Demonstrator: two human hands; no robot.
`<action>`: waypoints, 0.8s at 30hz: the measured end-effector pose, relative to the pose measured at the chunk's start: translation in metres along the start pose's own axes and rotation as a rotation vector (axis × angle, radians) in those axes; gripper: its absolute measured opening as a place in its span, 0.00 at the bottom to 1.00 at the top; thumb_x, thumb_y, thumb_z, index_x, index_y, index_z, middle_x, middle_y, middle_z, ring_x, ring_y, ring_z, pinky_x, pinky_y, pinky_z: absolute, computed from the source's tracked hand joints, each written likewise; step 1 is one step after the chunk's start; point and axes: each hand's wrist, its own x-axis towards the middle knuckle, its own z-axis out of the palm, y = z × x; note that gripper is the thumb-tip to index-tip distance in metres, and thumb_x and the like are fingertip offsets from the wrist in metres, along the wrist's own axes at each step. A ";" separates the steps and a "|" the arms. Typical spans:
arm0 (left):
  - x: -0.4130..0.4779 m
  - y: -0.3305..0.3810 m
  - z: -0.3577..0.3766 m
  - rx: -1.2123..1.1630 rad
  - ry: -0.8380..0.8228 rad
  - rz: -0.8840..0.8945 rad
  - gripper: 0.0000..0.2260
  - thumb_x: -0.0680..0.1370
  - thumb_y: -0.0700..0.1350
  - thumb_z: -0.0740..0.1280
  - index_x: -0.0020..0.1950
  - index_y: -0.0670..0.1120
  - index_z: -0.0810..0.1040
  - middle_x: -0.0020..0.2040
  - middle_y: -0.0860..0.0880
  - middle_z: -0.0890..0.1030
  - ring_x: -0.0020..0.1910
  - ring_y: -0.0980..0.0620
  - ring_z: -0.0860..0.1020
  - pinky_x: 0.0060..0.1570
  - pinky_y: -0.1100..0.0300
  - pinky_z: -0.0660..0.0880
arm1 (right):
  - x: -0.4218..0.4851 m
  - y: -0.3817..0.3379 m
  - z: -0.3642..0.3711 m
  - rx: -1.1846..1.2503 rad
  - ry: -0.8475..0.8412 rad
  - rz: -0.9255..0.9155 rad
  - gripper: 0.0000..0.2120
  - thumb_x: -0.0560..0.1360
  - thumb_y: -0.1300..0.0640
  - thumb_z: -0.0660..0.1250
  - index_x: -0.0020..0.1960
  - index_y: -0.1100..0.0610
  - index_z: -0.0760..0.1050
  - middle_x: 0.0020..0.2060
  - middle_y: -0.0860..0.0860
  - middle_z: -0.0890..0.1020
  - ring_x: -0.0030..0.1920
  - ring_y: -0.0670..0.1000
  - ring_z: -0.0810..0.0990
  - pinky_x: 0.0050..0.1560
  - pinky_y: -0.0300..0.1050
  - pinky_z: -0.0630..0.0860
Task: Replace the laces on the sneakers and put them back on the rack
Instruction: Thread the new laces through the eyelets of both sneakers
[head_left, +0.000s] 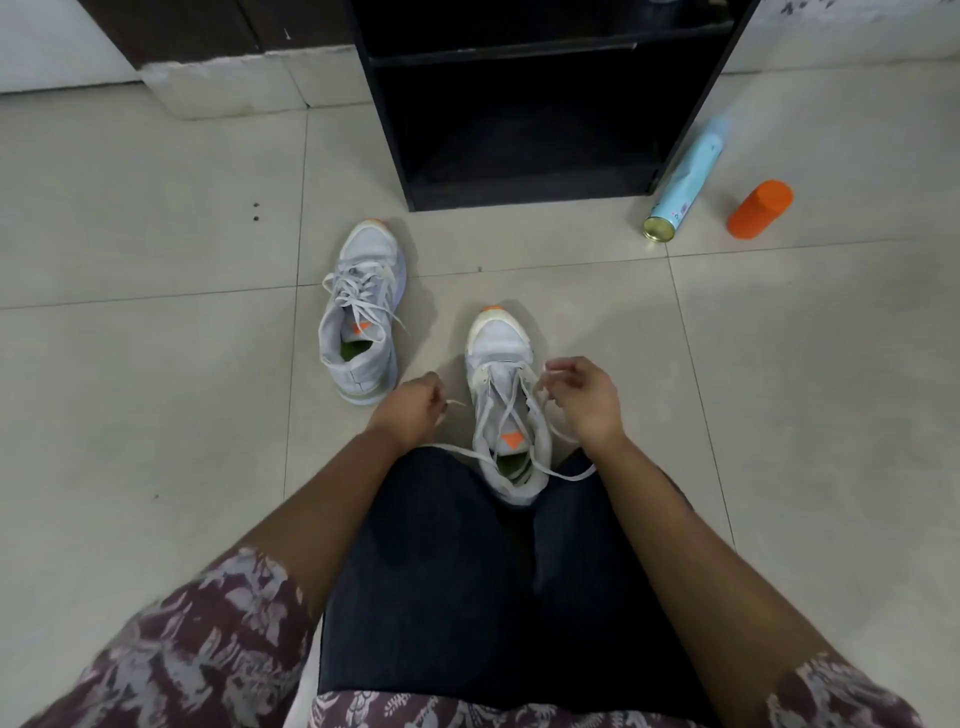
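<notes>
though left hand (410, 410) hides its fingertips, it and right hand (584, 397) pinch lace ends (457, 403).

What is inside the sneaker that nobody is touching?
A green insole shows inside the sneaker, beside an orange tag. Its front is hidden under tongue and laces.

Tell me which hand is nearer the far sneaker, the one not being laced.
Left. The left hand, holding a lace end, is just beside the far sneaker at its heel; the right hand is beyond the near sneaker, on its other side.
</notes>
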 end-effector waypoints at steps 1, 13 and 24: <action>-0.010 0.006 -0.005 -0.184 0.097 -0.061 0.05 0.78 0.38 0.64 0.53 0.43 0.76 0.44 0.46 0.80 0.43 0.49 0.78 0.45 0.58 0.71 | -0.012 -0.008 0.000 0.078 -0.046 0.023 0.04 0.74 0.63 0.67 0.44 0.55 0.78 0.41 0.53 0.84 0.42 0.51 0.80 0.45 0.41 0.76; -0.145 0.138 -0.070 -1.198 0.396 0.074 0.06 0.78 0.37 0.65 0.50 0.43 0.82 0.34 0.53 0.80 0.32 0.55 0.77 0.40 0.62 0.77 | -0.126 -0.098 -0.002 0.478 -0.318 -0.247 0.04 0.75 0.65 0.67 0.46 0.60 0.80 0.40 0.50 0.83 0.41 0.42 0.80 0.44 0.33 0.75; -0.180 0.237 -0.224 -1.082 0.680 0.550 0.04 0.78 0.40 0.67 0.48 0.46 0.81 0.43 0.47 0.82 0.39 0.50 0.82 0.41 0.62 0.78 | -0.190 -0.262 -0.072 0.439 -0.150 -0.765 0.04 0.76 0.58 0.68 0.46 0.50 0.80 0.42 0.42 0.83 0.49 0.44 0.80 0.55 0.44 0.76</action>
